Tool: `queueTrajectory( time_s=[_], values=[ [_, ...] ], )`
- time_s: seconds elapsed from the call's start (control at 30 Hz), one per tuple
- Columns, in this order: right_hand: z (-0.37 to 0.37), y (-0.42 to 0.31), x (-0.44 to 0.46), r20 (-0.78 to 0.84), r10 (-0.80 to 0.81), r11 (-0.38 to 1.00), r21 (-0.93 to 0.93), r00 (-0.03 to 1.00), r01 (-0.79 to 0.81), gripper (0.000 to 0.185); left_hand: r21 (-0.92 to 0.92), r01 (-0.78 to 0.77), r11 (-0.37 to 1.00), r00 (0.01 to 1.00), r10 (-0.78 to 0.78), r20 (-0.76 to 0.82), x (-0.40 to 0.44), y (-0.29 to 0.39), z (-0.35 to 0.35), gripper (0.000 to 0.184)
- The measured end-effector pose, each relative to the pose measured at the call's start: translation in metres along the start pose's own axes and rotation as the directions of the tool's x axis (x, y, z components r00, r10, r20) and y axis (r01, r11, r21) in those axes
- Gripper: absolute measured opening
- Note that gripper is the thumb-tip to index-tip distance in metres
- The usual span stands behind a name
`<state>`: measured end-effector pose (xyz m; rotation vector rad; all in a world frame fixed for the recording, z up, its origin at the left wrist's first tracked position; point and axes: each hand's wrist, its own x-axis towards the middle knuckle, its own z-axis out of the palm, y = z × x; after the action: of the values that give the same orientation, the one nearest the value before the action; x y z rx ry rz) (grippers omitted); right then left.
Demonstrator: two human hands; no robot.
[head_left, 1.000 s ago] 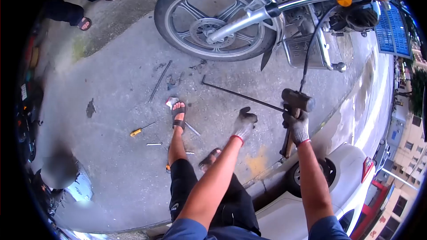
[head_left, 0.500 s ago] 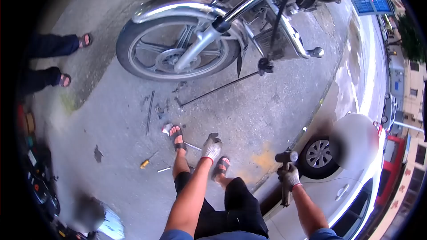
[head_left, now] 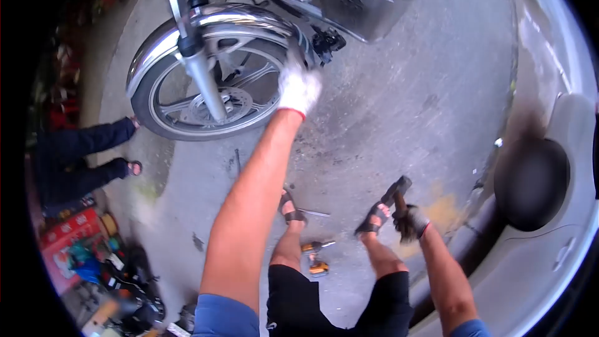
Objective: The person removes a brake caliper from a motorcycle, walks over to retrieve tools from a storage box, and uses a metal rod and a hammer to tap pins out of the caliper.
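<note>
My left hand, in a white glove with a red cuff, is stretched forward over the rear edge of a motorcycle's front wheel. Its dark fingers are smeared by motion near the chrome fender, and I cannot make out whether they touch it or hold anything. Low on the right, my gloved right hand is wrapped round the handle of a hammer. The hammer head points up and away, above my sandalled right foot.
A yellow-and-black power tool and a screwdriver lie between my feet. A thin rod is on the concrete. A person stands left, near a red box and clutter. A white car is close on my right.
My left hand has moved forward from above the ground to the motorcycle wheel. My right hand still holds the hammer, now lower and tilted. The camera view has shifted.
</note>
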<state>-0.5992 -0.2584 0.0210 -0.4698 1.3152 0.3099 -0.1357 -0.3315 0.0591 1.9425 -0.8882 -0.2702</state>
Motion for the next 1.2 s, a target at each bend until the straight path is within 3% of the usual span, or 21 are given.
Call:
queueTrajectory(
  time_s=[0.03, 0.07, 0.1, 0.13, 0.2, 0.27, 0.33, 0.4, 0.47, 0.53, 0.6, 0.67, 0.7, 0.77, 0.8, 0.87, 0.93, 1.03, 1.07, 1.17, 1.2],
  values=[
    [-0.007, 0.003, 0.033, 0.03, 0.018, 0.994, 0.104, 0.999, -0.021, 0.025, -0.048, 0.035, 0.998, 0.999, -0.034, 0.021, 0.011, 0.005, 0.006, 0.062],
    [-0.021, 0.015, 0.079, 0.038, -0.017, 0.998, 0.063, 0.999, 0.014, 0.028, -0.091, 0.074, 0.993, 0.997, -0.071, 0.043, 0.022, 0.02, 0.008, 0.063],
    [-0.011, 0.014, 0.102, -0.126, -0.09, 0.989, -0.129, 0.988, 0.073, 0.029, -0.25, 0.187, 0.95, 0.978, -0.157, 0.135, 0.031, 0.038, 0.01, 0.066],
    [-0.002, 0.015, 0.127, -0.237, -0.215, 0.873, -0.481, 0.947, 0.078, 0.043, -0.388, 0.306, 0.869, 0.946, -0.231, 0.229, 0.039, 0.044, 0.015, 0.068],
    [0.02, 0.017, 0.145, -0.383, -0.295, 0.636, -0.763, 0.875, -0.119, 0.067, -0.425, 0.291, 0.857, 0.951, -0.211, 0.226, 0.051, 0.039, 0.033, 0.059],
    [0.042, 0.011, 0.135, -0.327, -0.27, 0.583, -0.804, 0.906, -0.116, 0.074, -0.457, 0.271, 0.847, 0.962, -0.227, 0.149, 0.061, 0.017, 0.05, 0.057],
    [0.06, 0.042, 0.174, -0.286, -0.302, 0.42, -0.896, 0.909, -0.142, 0.08, -0.564, 0.477, 0.674, 0.874, -0.294, 0.388, 0.088, -0.021, 0.05, 0.051],
    [0.08, 0.071, 0.185, -0.106, -0.225, 0.223, -0.973, 0.969, -0.054, 0.071, -0.57, 0.445, 0.691, 0.895, -0.373, 0.247, 0.091, -0.027, 0.056, 0.039],
    [0.082, 0.131, 0.214, -0.065, -0.169, 0.339, -0.941, 0.984, -0.004, 0.068, -0.57, 0.404, 0.715, 0.913, -0.347, 0.212, 0.072, 0.003, 0.062, 0.035],
    [0.087, 0.139, 0.204, -0.019, -0.115, 0.449, -0.893, 0.993, 0.035, 0.065, -0.277, 0.278, 0.92, 0.939, -0.199, 0.281, 0.065, 0.001, 0.065, 0.032],
    [0.084, 0.097, 0.144, -0.039, -0.212, 0.545, -0.834, 0.977, 0.085, 0.064, -0.102, 0.124, 0.987, 0.935, -0.082, 0.345, 0.047, -0.02, 0.069, 0.036],
    [0.082, 0.091, 0.146, -0.106, -0.361, 0.689, -0.7, 0.927, 0.188, 0.063, -0.176, 0.276, 0.945, 0.924, -0.21, 0.319, 0.02, -0.008, 0.069, 0.032],
    [0.08, 0.068, 0.141, -0.123, -0.412, 0.738, -0.627, 0.903, 0.251, 0.062, -0.147, 0.236, 0.961, 0.934, -0.183, 0.306, 0.008, 0.003, 0.069, 0.032],
    [0.082, 0.029, 0.144, -0.187, -0.613, 0.72, -0.531, 0.768, 0.446, 0.063, -0.128, 0.236, 0.963, 0.925, -0.183, 0.333, -0.017, 0.028, 0.063, 0.035],
    [0.082, -0.003, 0.14, -0.108, -0.667, 0.68, -0.495, 0.737, 0.542, 0.067, -0.147, 0.316, 0.937, 0.907, -0.253, 0.337, -0.032, 0.048, 0.06, 0.036],
    [0.1, -0.072, 0.088, -0.037, -0.684, 0.728, -0.109, 0.729, 0.677, 0.065, -0.239, 0.269, 0.933, 0.912, -0.167, 0.373, -0.046, 0.042, 0.056, 0.033],
    [0.128, -0.102, 0.091, 0.003, -0.786, 0.617, 0.044, 0.618, 0.786, 0.067, -0.238, 0.326, 0.915, 0.892, -0.214, 0.399, -0.062, 0.052, 0.044, 0.031],
    [0.171, -0.114, 0.107, 0.094, -0.766, 0.638, 0.24, 0.636, 0.732, 0.057, -0.205, 0.4, 0.894, 0.87, -0.299, 0.393, -0.082, 0.076, 0.026, 0.028],
    [0.179, -0.112, 0.119, 0.091, -0.768, 0.634, 0.248, 0.634, 0.732, 0.057, -0.183, 0.449, 0.874, 0.845, -0.349, 0.406, -0.086, 0.083, 0.019, 0.027],
    [0.195, -0.106, 0.124, -0.15, -0.883, 0.47, -0.242, 0.446, 0.849, 0.036, -0.208, 0.378, 0.902, 0.862, -0.261, 0.434, -0.088, 0.081, 0.007, 0.025],
    [0.196, -0.107, 0.102, -0.154, -0.885, 0.466, -0.24, 0.44, 0.852, 0.036, -0.209, 0.372, 0.904, 0.863, -0.254, 0.436, -0.086, 0.085, 0.002, 0.025]
  ],
)
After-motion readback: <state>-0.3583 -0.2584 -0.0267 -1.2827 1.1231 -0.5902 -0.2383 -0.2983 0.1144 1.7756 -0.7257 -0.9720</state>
